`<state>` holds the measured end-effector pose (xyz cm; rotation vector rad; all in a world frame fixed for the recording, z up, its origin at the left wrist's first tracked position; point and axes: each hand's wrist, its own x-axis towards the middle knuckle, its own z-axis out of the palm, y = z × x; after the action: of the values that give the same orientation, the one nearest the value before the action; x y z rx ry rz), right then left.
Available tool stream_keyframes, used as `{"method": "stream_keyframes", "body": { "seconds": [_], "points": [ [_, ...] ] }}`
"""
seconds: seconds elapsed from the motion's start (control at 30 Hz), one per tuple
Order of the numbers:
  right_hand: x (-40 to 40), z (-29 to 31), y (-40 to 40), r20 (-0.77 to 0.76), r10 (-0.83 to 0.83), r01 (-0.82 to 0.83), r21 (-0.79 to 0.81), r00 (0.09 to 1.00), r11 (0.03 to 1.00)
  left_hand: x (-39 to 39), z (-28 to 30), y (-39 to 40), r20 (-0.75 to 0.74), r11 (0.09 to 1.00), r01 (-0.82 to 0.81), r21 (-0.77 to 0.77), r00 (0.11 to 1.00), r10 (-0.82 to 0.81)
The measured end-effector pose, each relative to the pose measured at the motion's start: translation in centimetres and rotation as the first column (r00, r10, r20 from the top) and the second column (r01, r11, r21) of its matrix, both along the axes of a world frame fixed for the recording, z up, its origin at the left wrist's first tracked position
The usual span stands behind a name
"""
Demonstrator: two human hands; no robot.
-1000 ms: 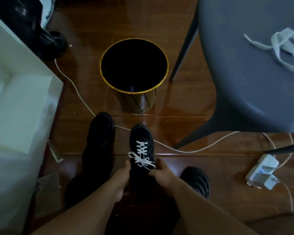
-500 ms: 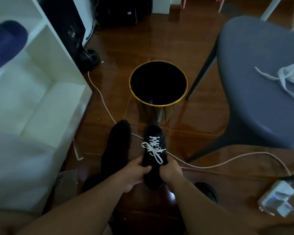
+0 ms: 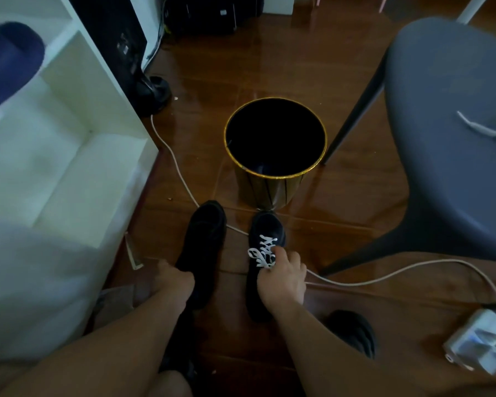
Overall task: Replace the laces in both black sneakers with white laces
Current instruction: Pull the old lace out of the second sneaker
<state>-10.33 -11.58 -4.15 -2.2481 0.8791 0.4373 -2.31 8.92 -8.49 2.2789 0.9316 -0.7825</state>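
Two black sneakers stand side by side on the wooden floor in front of me. The right sneaker (image 3: 265, 230) carries a white lace (image 3: 262, 249) tied in a bow. My right hand (image 3: 282, 277) lies over its tongue, fingers on the bow. The left sneaker (image 3: 205, 230) shows no white lace. My left hand (image 3: 172, 282) rests against its left side near the collar; its fingers are hidden, so the grip is unclear. A loose white lace (image 3: 481, 128) lies on the grey chair seat (image 3: 447, 138) at the right edge.
A black bin with a gold rim (image 3: 275, 138) stands just beyond the toes. A white cable (image 3: 384, 275) runs across the floor to a charger block (image 3: 476, 343) at right. A white shelf unit (image 3: 78, 156) fills the left. A dark slipper (image 3: 352, 330) sits by my right arm.
My left hand has left the laced sneaker and gone to the left sneaker. My right hand has slid up onto the bow. The view has tilted up and shifted left.
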Motion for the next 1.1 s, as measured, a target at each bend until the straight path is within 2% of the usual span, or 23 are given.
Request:
{"method": "stream_keyframes", "body": {
  "seconds": [0.07,0.13,0.2,0.33,0.43,0.53,0.7,0.77,0.87,0.93,1.03,1.1],
  "points": [
    [0.3,-0.5,0.5,0.041,0.047,-0.05,0.083,0.998,0.995,-0.2,-2.4,1.1,-0.109,0.995,0.07,-0.065,0.991,-0.077],
    [0.8,-0.9,0.8,-0.002,0.089,-0.086,0.233,0.996,0.969,-0.4,-4.2,1.3,-0.103,0.982,0.178,-0.067,0.978,-0.184],
    [1.2,-0.8,1.3,-0.067,0.154,-0.123,0.337,0.986,0.934,-1.0,-2.0,-0.4,-0.102,0.971,0.225,-0.087,0.967,-0.233],
    [2.4,0.2,1.7,-0.054,0.219,-0.187,0.356,0.974,0.916,-1.0,3.0,-3.1,-0.112,0.957,0.151,-0.249,0.977,-0.184],
    [4.1,2.2,2.0,-0.066,0.268,-0.223,0.39,0.961,0.893,0.4,7.5,-2.8,-0.089,0.924,0.181,-0.337,0.971,-0.223],
    [5.9,6.6,2.3,-0.027,0.318,-0.286,0.375,0.948,0.882,1.6,13.2,-2.7,-0.003,0.873,0.342,-0.346,0.931,-0.366],
    [7.0,17.4,2.0,0.158,0.334,-0.363,0.218,0.929,0.906,2.8,24.8,-1.1,-0.085,0.81,0.476,-0.342,0.843,-0.531],
    [6.6,22.2,1.1,0.27,0.356,-0.399,0.125,0.895,0.909,3.7,29.6,-0.9,0.005,0.759,0.578,-0.299,0.797,-0.604],
    [4.8,29.1,-0.6,0.437,0.348,-0.399,0.029,0.829,0.916,4.2,36.0,-2.5,0.264,0.69,0.682,-0.242,0.731,-0.629],
    [3.3,32.1,-1.8,0.565,0.308,-0.368,-0.008,0.766,0.93,3.7,38.4,-4.2,0.489,0.671,0.733,-0.113,0.629,-0.605],
    [2.0,33.8,-3.5,0.721,0.207,-0.317,0.02,0.662,0.948,2.0,39.1,-6.2,0.769,0.715,0.65,0.258,0.31,-0.559],
    [1.7,33.9,-4.5,0.777,0.08,-0.284,0.13,0.624,0.95,0.8,39.1,-7.6,0.86,0.741,0.593,0.314,0.153,-0.487]
  ]
}}
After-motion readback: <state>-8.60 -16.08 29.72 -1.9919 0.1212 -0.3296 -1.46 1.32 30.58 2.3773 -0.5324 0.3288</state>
